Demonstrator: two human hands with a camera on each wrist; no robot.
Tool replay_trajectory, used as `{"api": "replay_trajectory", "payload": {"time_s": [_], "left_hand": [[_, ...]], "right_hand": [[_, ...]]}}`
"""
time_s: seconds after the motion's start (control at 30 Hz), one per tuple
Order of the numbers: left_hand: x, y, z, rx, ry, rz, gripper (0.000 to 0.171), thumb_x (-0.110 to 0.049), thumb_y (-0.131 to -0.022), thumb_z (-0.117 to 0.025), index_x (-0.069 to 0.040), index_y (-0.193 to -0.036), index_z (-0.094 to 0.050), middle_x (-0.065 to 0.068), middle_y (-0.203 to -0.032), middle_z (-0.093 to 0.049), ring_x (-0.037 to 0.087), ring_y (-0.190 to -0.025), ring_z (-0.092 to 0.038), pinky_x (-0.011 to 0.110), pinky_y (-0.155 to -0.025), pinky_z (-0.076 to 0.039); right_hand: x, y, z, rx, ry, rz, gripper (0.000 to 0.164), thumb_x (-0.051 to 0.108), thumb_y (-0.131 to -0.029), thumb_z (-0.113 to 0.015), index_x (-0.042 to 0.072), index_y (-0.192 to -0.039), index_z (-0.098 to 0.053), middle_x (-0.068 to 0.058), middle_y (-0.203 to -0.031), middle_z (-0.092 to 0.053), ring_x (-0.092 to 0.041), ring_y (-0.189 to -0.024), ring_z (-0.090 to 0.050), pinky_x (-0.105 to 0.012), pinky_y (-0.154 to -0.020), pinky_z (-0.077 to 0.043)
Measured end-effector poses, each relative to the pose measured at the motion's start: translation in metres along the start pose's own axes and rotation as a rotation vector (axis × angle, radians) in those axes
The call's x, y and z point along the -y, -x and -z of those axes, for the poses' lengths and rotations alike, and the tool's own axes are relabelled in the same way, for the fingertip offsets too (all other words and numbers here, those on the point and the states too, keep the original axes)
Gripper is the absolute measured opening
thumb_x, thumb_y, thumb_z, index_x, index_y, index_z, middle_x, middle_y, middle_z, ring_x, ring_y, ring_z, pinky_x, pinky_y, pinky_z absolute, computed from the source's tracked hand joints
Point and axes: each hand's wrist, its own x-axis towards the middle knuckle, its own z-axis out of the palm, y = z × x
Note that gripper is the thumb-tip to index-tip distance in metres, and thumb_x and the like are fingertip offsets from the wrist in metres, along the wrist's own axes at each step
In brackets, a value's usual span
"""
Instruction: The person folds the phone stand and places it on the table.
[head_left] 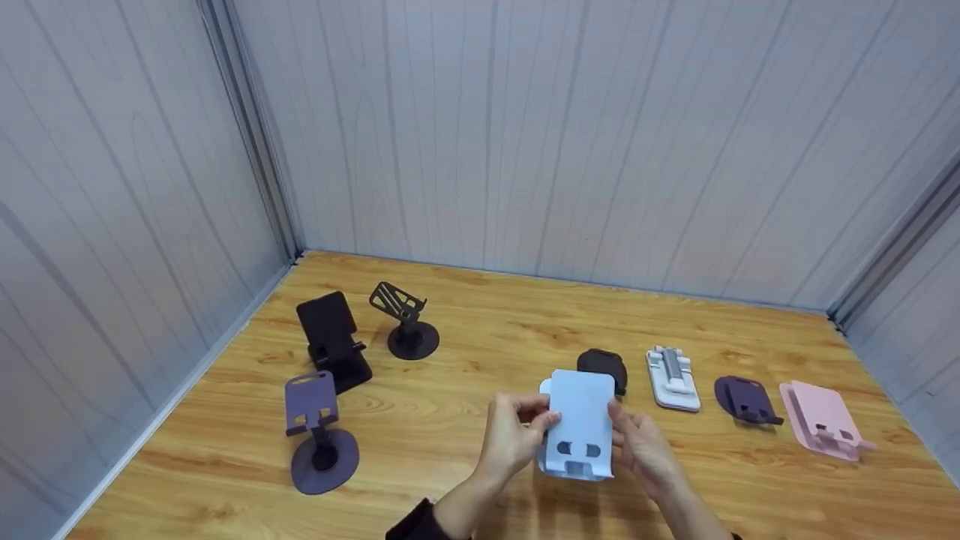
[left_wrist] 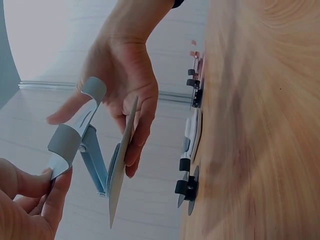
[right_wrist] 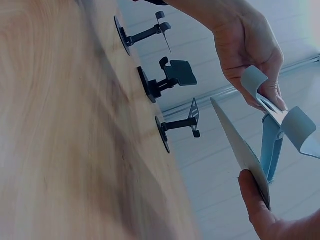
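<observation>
Light-blue phone stand (head_left: 583,420), part-folded, is held above the wooden table (head_left: 427,442), between both hands. Left hand (head_left: 514,435) pinches the front plate's left edge between thumb and fingers; right hand (head_left: 649,454) grips the base plate (left_wrist: 120,172), fingers along its underside. Palms face each other. Step judged in hand: adjusting the hinged support arm (left_wrist: 93,162), direction undetermined. Next move likely calls for a steady base while the plate pivots. Black stand (head_left: 602,366) lies just beyond the right hand.

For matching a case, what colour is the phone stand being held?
The phone stand is light blue, best seen in the head view.
</observation>
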Motion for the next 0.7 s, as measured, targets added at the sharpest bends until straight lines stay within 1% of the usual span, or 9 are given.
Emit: {"api": "replay_trajectory", "payload": {"time_s": [0.07,0.17,0.27,0.33,0.4,0.47,0.5,0.6,0.7], "left_hand": [[0.000,0.001,0.000,0.013,0.003,0.006,0.008,0.016,-0.089,-0.075,0.016,-0.095,-0.079,0.026,-0.086,-0.078,0.005,-0.070,-0.058,0.011,-0.062,-0.052],[0.000,0.001,0.000,0.038,-0.001,0.011,0.008,0.016,-0.089,-0.076,0.017,-0.097,-0.079,0.027,-0.086,-0.078,0.004,-0.070,-0.058,0.010,-0.063,-0.051],[-0.002,0.000,0.000,0.064,-0.011,-0.001,0.010,0.013,-0.091,-0.077,0.017,-0.100,-0.079,0.026,-0.085,-0.078,0.003,-0.071,-0.059,0.010,-0.064,-0.053],[-0.002,0.000,0.000,0.076,-0.017,-0.014,0.013,0.010,-0.092,-0.077,0.017,-0.102,-0.078,0.026,-0.088,-0.078,0.005,-0.074,-0.063,0.011,-0.066,-0.055],[-0.003,0.000,0.000,0.085,0.002,-0.026,0.020,0.009,-0.093,-0.078,0.019,-0.110,-0.076,0.028,-0.094,-0.078,0.015,-0.081,-0.072,0.017,-0.075,-0.062],[-0.003,-0.001,0.000,0.088,0.030,-0.029,0.032,0.007,-0.093,-0.078,0.021,-0.121,-0.071,0.031,-0.107,-0.078,0.029,-0.096,-0.078,0.028,-0.092,-0.066],[-0.003,-0.001,0.000,0.090,0.048,-0.025,0.039,0.006,-0.093,-0.079,0.022,-0.127,-0.067,0.033,-0.116,-0.076,0.036,-0.107,-0.077,0.035,-0.101,-0.065],[-0.003,-0.002,0.001,0.099,0.093,0.010,0.063,0.001,-0.093,-0.081,0.022,-0.145,-0.052,0.037,-0.142,-0.064,0.050,-0.136,-0.062,0.055,-0.122,-0.049],[-0.003,-0.004,0.002,0.134,0.114,0.076,0.084,-0.005,-0.092,-0.085,0.021,-0.156,-0.038,0.038,-0.160,-0.048,0.053,-0.149,-0.048,0.063,-0.127,-0.040]], "right_hand": [[0.001,-0.001,-0.002,-0.039,-0.005,-0.009,0.084,0.040,-0.114,-0.057,-0.026,-0.155,-0.027,-0.010,-0.125,-0.078,-0.007,-0.103,-0.074,-0.027,-0.091,-0.066],[0.002,-0.001,-0.007,-0.111,-0.004,-0.009,0.069,0.023,-0.114,-0.055,-0.026,-0.155,-0.031,-0.015,-0.124,-0.078,-0.009,-0.101,-0.075,-0.028,-0.087,-0.067],[0.003,-0.001,-0.011,-0.181,-0.005,-0.007,0.064,0.020,-0.113,-0.054,-0.025,-0.154,-0.035,-0.015,-0.121,-0.079,-0.011,-0.098,-0.076,-0.028,-0.084,-0.068],[0.004,0.000,-0.012,-0.212,-0.009,-0.005,0.064,0.019,-0.113,-0.054,-0.025,-0.154,-0.035,-0.014,-0.118,-0.079,-0.011,-0.096,-0.076,-0.027,-0.082,-0.068],[0.005,0.002,-0.012,-0.236,-0.018,0.003,0.064,0.019,-0.112,-0.055,-0.025,-0.155,-0.034,-0.013,-0.115,-0.079,-0.011,-0.094,-0.076,-0.026,-0.080,-0.067],[0.006,0.004,-0.013,-0.253,-0.025,0.023,0.064,0.018,-0.111,-0.055,-0.026,-0.154,-0.034,-0.011,-0.112,-0.079,-0.011,-0.093,-0.075,-0.025,-0.079,-0.067],[0.007,0.005,-0.013,-0.257,-0.025,0.039,0.062,0.017,-0.111,-0.054,-0.026,-0.153,-0.036,-0.010,-0.111,-0.078,-0.010,-0.092,-0.075,-0.024,-0.078,-0.066],[0.011,0.009,-0.014,-0.270,-0.032,0.080,0.059,0.015,-0.110,-0.053,-0.026,-0.150,-0.039,-0.007,-0.108,-0.077,-0.008,-0.091,-0.074,-0.023,-0.076,-0.065],[0.013,0.013,-0.014,-0.275,-0.036,0.107,0.054,0.013,-0.109,-0.052,-0.023,-0.147,-0.044,-0.004,-0.105,-0.076,-0.006,-0.089,-0.072,-0.023,-0.075,-0.065]]}}
